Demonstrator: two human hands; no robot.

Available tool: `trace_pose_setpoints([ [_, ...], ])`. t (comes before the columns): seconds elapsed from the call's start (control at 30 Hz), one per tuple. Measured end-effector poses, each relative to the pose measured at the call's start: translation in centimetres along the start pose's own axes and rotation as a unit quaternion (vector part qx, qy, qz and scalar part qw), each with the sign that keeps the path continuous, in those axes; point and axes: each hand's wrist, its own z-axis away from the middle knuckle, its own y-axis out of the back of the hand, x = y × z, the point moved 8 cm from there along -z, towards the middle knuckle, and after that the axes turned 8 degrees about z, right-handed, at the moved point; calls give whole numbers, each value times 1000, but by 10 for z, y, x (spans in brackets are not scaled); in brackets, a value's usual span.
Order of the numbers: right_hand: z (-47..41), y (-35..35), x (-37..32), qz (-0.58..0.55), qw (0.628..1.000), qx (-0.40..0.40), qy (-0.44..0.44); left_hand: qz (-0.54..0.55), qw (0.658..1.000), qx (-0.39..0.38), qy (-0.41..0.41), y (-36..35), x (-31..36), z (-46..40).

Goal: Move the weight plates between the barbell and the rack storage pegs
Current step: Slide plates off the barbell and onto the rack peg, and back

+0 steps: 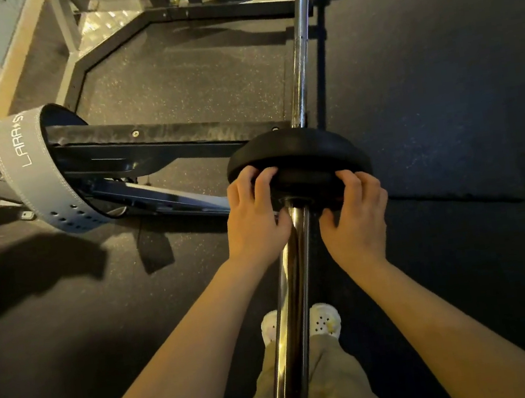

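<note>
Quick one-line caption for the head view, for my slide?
Both hands, left hand and right hand, grip a black weight plate on the barbell sleeve.

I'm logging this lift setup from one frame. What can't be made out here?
- Plate markings: head view, too dark to read.
- Barbell near end: cut off by bottom edge.
- Belt wording: curves out of sight.
- Fingertips of left hand and right hand: hidden behind the plate rim.
</note>
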Motion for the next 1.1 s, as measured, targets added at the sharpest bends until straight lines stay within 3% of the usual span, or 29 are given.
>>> trace_pose_setpoints([
  [0.3,6,3,0,25,999,17,32,23,999,32,-23,-4,-4,8],
  [0.67,-10,8,-9,98,993,42,52,-46,997,42,-51,1,-16,-8],
  [0.87,-8,5,-13,94,994,34,52,15,996,53,-67,-5,-23,-8],
  [1.1,-24,10,-34,179,976,-13,123,86,994,60,-13,-10,-44,-4],
])
